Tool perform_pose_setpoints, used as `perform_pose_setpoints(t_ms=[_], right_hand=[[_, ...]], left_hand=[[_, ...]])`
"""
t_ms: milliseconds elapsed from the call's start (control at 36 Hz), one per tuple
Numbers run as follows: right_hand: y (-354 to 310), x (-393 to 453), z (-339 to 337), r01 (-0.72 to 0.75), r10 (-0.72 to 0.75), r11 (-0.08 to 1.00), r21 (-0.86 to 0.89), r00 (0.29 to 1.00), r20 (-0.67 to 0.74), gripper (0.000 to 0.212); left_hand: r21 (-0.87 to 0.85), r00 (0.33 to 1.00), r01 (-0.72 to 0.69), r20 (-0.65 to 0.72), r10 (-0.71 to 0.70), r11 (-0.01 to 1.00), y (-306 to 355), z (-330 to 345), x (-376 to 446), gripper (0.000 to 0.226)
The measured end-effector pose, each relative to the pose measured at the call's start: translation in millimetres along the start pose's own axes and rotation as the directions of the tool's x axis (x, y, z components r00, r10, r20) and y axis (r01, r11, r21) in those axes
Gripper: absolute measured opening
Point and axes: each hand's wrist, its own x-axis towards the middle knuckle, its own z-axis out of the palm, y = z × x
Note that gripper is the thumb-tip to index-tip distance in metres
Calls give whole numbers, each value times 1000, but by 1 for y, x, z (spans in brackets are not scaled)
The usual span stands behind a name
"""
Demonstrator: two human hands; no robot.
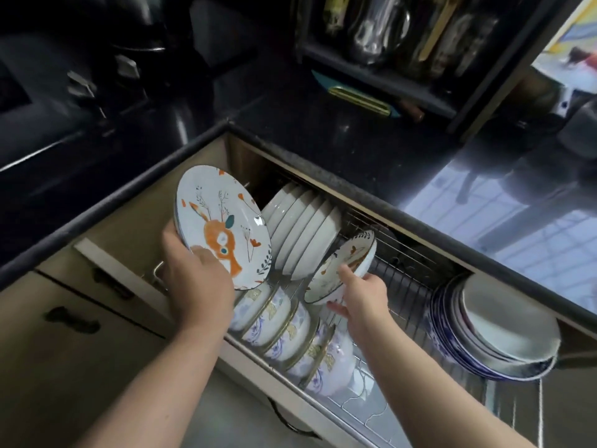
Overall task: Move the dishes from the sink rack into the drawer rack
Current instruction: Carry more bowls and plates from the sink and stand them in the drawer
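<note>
My left hand [197,279] grips the lower rim of white plates with an orange deer print [223,221], tilted up over the left end of the open drawer rack [410,270]. My right hand [363,294] holds the edge of a deer-print bowl [342,270] standing on its side in the rack, thumb inside the rim and fingers under it. A row of plain white plates [303,234] stands behind, between the two. Purple-flowered bowls [290,331] stand in a row along the drawer's front. The sink rack is out of view.
A stack of blue-rimmed plates and steel dishes [494,331] leans at the drawer's right end. The black countertop [355,140] runs behind the drawer, with a dark utensil shelf [403,43] on it. Cabinet fronts with dark handles [71,321] lie at the left.
</note>
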Motion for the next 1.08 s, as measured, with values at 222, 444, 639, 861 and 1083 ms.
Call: perform_pose_setpoints(t_ms=[222,444,639,861,1083], right_hand=[[-16,10,32,57,-64,984,-171,997,-32,38],[-19,28,47,88,-103,958,-272,994,-42,56],[-24,43,51,156,-168,941,-301,986,-15,59],[-24,46,48,133,-124,953,-272,991,50,58],[-12,44,24,-41,29,994,104,993,116,64]], left_hand=[[20,1000,-4,1,4,1000,2,2,1,47],[14,999,-5,49,5,1000,2,-1,1,44],[11,998,-1,66,0,1000,4,-3,-1,45],[8,994,41,106,-41,999,3,-5,1,43],[0,985,48,164,-47,999,7,-7,3,40]])
